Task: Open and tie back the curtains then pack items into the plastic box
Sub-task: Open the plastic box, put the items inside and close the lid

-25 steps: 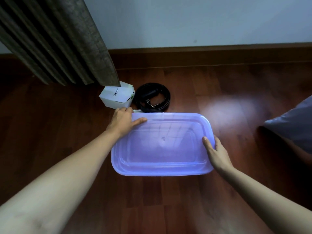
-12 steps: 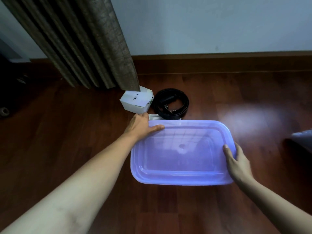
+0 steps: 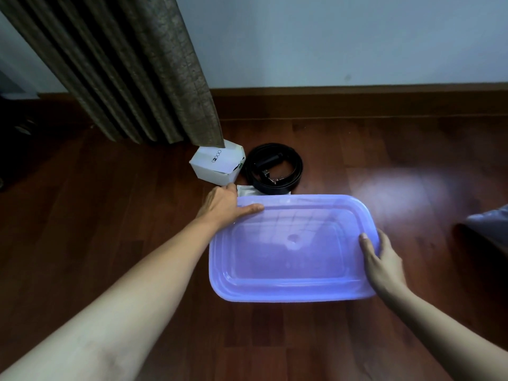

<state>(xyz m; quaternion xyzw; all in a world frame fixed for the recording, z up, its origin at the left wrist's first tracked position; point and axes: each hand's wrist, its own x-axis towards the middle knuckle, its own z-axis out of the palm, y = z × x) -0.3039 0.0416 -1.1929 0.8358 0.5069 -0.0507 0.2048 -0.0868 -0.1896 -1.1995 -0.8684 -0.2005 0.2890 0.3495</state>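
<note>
On wood floor (image 3: 82,204), by wall (image 3: 343,37): plastic box (image 3: 288,259), curtain (image 3: 132,67).

Floor: dark red-brown wooden floor (image 3: 110,215), glossy, with a pale glare patch at the right.
Carton: small white carton (image 3: 217,167), just left of the belt.
Belt: black belt (image 3: 275,188), coiled.
Packet: flat white packet (image 3: 246,190), partly hidden behind the box.
Box: purple plastic box (image 3: 291,251), nearest the viewer; it seems to rest on the boards.
</note>
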